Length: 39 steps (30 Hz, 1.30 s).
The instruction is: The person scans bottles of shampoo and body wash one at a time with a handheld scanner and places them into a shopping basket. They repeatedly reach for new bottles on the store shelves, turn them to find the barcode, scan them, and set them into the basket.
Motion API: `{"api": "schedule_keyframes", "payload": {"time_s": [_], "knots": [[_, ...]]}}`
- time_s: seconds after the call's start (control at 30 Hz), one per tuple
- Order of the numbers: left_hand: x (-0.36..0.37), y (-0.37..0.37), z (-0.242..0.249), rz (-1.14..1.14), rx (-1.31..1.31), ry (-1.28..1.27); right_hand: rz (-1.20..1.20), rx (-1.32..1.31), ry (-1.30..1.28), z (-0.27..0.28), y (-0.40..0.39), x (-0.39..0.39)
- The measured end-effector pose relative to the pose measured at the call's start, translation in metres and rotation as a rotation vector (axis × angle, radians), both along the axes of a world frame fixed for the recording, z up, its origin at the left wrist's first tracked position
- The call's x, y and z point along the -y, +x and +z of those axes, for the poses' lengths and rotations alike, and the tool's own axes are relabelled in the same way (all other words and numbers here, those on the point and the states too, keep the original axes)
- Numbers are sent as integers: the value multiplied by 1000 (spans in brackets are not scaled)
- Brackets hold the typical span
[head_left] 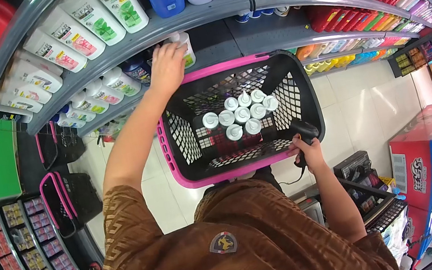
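Shelving (214, 40): grey, tiered, spanning the far side of the aisle; tall white bottles (92, 21) stood in a row on its upper tier, labels turned outward, presumably to be read from the aisle. Cabinet (422, 174): red, blue-edged, at the right, well apart from the hands. Basket (165, 147): black, perforated, pink along part of its rim, set between the shelving and the person's brown shirt (258, 243), a position that seemingly kept both shelf and contents within reach. Pump bottles (242, 114): about ten, white-topped, inside the basket, clustered with pumps uppermost, an arrangement that probably let them steady one another. Left hand (166, 65): stretched past the basket's left far corner to the lower tier, fingers bent at a white bottle (186, 50); whether they had closed round it could not be told. The white bottle was on that tier, near its front edge; a dark blue bottle (136, 71) stood to its left, beyond the wrist. Right hand (308, 153): closed around the handle of a black scanner (307, 129), whose head lay over the basket's near right corner, apparently held by the grip to leave that head unobstructed. Cord (296, 178): thin, dark, trailing below the right hand.
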State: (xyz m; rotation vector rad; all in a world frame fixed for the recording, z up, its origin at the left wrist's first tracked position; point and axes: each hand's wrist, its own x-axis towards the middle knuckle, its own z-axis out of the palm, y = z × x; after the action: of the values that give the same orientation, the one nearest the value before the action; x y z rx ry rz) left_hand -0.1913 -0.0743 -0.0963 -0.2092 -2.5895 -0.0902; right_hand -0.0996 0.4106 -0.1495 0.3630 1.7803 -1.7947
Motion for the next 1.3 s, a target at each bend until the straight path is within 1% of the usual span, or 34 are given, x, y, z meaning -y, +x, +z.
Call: {"api": "schedule_keyframes", "payload": {"time_s": [0.03, 0.07, 0.13, 0.17, 0.2, 0.27, 0.3, 0.33, 0.4, 0.47, 0.53, 0.57, 0.6, 0.67, 0.73, 0.8, 0.83, 0.87, 0.93, 1.0, 1.07, 1.1, 1.17, 1.3], "knots": [[6, -2, 1, 30, -46, -60, -2, -2, 10, 0, -1, 0], [9, -8, 1, 36, -46, -54, 1, -9, 22, 1, -3, 0], [16, -26, 7, 186, 63, -28, 10, -4, 31, 3, -6, 0], [20, -35, 13, 227, 256, 46, 8, 6, 33, 2, -5, 0], [24, -46, 11, 235, 245, 43, 16, -4, 29, 2, -5, 0], [36, -68, -4, 285, 152, -94, 28, -14, 15, 0, -4, -1], [36, -70, -4, 270, 84, -103, 10, -7, 14, 0, -4, -1], [39, -72, -3, 274, 74, -110, 13, -17, 5, 0, -3, -1], [41, -80, 5, 310, 355, 21, -10, -18, 11, 0, -2, -1], [48, -83, 1, 286, 320, 6, -14, -37, -18, 1, -4, 0], [56, -86, -9, 283, 370, 19, 4, -21, -13, 0, -3, -1], [61, -88, -18, 292, 359, 91, 6, -33, 2, -1, -2, -1], [61, -88, -15, 286, 360, 95, 1, -34, 7, 1, -3, -2], [65, -86, -8, 290, 484, 93, 7, -35, -3, 3, -3, 0], [63, -84, -5, 298, 473, 75, 8, -31, 7, 4, -3, 1], [64, -80, -5, 308, 519, 143, 10, -19, 8, 3, -4, 1], [56, -74, 17, 299, 605, 134, 15, -15, 8, 3, -4, 2], [57, -73, 16, 303, 609, 135, 13, -20, 8, 3, -5, 2], [60, -74, 11, 236, 525, 130, 9, -19, 9, 2, -4, 0], [60, -76, 3, 252, 483, 143, -4, 0, -1, 2, -5, 0], [63, -79, -4, 225, 383, 132, -3, 2, 5, 2, -5, 1], [64, -80, -7, 226, 382, 134, -4, 4, 11, 3, -5, 1], [65, -82, -12, 231, 314, 92, -3, 0, 13, 5, -6, 2], [62, -80, -4, 220, 381, 79, -9, -7, 31, 5, -5, 3]]}}
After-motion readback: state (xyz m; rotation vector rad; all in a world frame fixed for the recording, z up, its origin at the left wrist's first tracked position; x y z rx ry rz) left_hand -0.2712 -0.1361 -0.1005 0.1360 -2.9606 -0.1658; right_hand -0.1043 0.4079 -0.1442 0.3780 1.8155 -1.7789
